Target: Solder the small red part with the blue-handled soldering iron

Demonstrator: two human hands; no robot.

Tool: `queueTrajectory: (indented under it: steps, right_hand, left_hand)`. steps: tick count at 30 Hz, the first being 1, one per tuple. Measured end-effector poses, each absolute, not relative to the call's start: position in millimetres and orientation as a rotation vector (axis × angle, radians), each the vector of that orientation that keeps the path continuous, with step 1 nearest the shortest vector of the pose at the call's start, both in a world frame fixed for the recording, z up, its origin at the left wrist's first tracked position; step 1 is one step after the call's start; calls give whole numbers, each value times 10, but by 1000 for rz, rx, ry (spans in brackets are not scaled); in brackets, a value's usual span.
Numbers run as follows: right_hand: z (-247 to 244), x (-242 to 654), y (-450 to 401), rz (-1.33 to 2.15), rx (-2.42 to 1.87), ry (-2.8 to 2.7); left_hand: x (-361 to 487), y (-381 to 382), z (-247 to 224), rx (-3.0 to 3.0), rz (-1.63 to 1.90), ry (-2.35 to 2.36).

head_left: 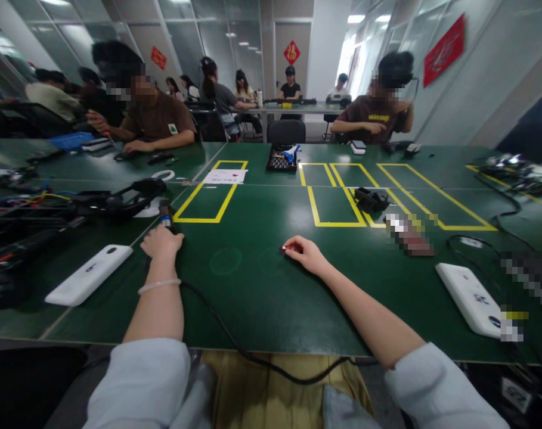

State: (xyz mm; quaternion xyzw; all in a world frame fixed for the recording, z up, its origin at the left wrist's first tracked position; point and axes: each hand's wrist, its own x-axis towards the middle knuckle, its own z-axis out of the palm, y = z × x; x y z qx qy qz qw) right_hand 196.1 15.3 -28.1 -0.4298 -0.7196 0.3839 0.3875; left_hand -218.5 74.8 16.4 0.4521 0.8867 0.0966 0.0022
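Observation:
My left hand [161, 242] lies over the near end of a dark cylindrical tool [165, 214] with a blue band, at the left of the green table [253, 310]. Whether its fingers close round the tool is hard to see. A black cable runs from near that wrist over the table's front edge. Right of the middle, my right hand [307, 253] pinches a small red and white piece [282, 248] between thumb and fingertips, just above or on the table top.
White boxes [92, 275] [470, 300] lie left and right. Yellow tape outlines [198, 221], a black tray [282, 158], a paper sheet [226, 176] and a black part [371, 200] are farther back. Black equipment [132, 199] crowds the left. People sit across the table.

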Motion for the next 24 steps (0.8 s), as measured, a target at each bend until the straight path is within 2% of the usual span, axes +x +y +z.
queueTrajectory:
  steps: [12, 24]
  right_hand:
    - [-277, 1943, 151, 1006, -1050, -1794]
    - [-328, 1940, 151, 811, -986, -1922]
  left_hand:
    - [-1485, 733, 134, 1919, 266, 2559]
    - [-314, 421, 16, 2438, 477, 1615]
